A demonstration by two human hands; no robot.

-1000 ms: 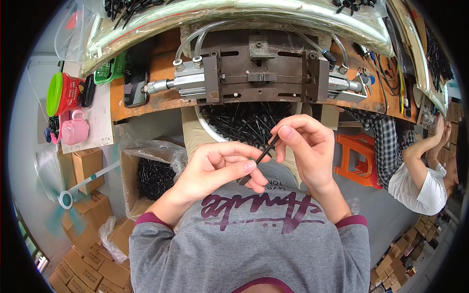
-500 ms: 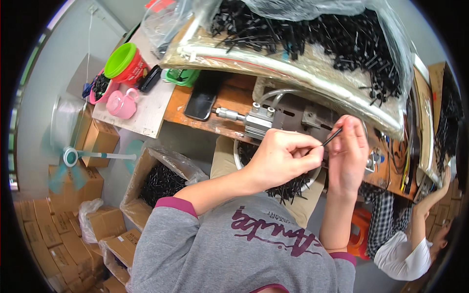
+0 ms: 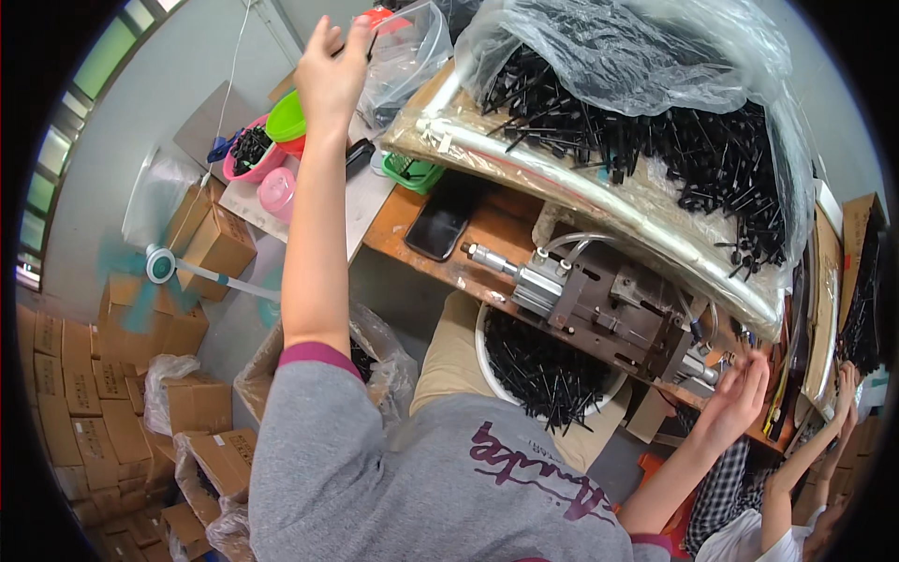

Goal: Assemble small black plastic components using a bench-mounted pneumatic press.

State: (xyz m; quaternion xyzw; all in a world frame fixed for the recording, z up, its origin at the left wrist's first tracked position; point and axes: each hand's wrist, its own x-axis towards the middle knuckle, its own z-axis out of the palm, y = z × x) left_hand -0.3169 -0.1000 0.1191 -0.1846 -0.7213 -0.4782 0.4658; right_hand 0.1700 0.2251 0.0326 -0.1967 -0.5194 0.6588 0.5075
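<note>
My left hand (image 3: 335, 75) is raised at the upper left, above the green and red bucket and beside a clear plastic bag. Its fingers pinch a thin black piece (image 3: 372, 45), of which only a short dark end shows. On the right, my right hand (image 3: 735, 403) is held with fingers stretched and slightly bent, nothing visible in them, near the end of a metal fixture (image 3: 609, 314) with two cylinders and clear air hoses. A white tub (image 3: 485, 361) full of thin black pieces (image 3: 552, 370) rests between my thighs.
A plastic-lined tray (image 3: 524, 150) heaped with black pieces stands behind the fixture. A phone (image 3: 438, 229), a green basket (image 3: 412, 175) and a pink mug (image 3: 276, 194) lie to the left. A fan (image 3: 161, 264) and cartons (image 3: 103, 375) stand farther left. Another person's arm (image 3: 782, 478) is at right.
My hands have parted from over the fixture, where they held a thin black piece together. The left has swung far up and left; the right has moved right and down. The view has shifted.
</note>
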